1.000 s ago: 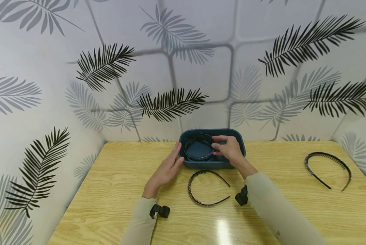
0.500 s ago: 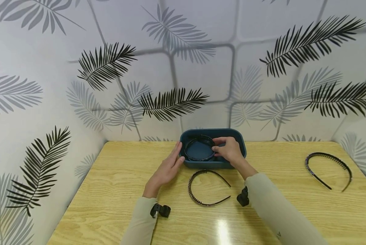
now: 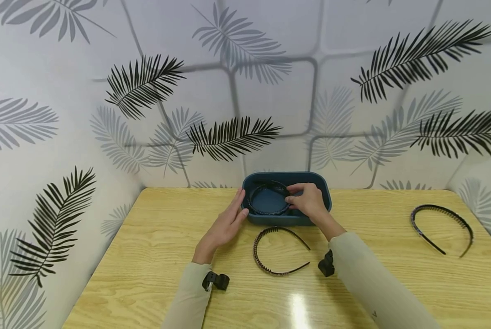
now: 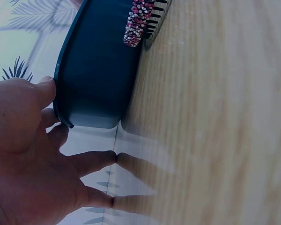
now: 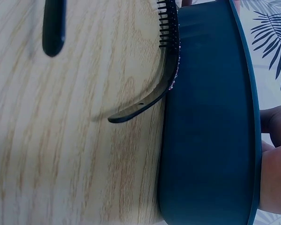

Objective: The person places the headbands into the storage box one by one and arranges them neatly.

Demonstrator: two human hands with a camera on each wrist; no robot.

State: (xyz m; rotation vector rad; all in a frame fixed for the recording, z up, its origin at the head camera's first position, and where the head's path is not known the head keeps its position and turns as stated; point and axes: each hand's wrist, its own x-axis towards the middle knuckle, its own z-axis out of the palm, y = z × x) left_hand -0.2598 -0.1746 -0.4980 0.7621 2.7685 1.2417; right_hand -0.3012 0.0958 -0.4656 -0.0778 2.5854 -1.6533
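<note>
A dark blue oblong box [image 3: 286, 220] stands at the back of the table. Inside its left part lies a dark toothed headband [image 3: 266, 213], possibly more than one; overlap makes this hard to tell. My right hand [image 3: 309, 201] reaches into the box and pinches the headband's right side between thumb and fingers. My left hand [image 3: 224, 224] rests against the box's left end, its fingers mostly straight and its thumb [image 4: 46, 91] at the rim. In front of the box lies another headband [image 3: 258, 253], with pink and white beads and black comb teeth.
A further beaded headband [image 3: 418, 230] lies at the right of the wooden table [image 3: 155, 274], its ends toward the front. Directly behind the box rises a leaf-patterned wall [image 3: 270, 100].
The headband inside the box has shifted slightly and lies a little flatter, with my right hand still pinching it. My left hand keeps its place at the box's end.
</note>
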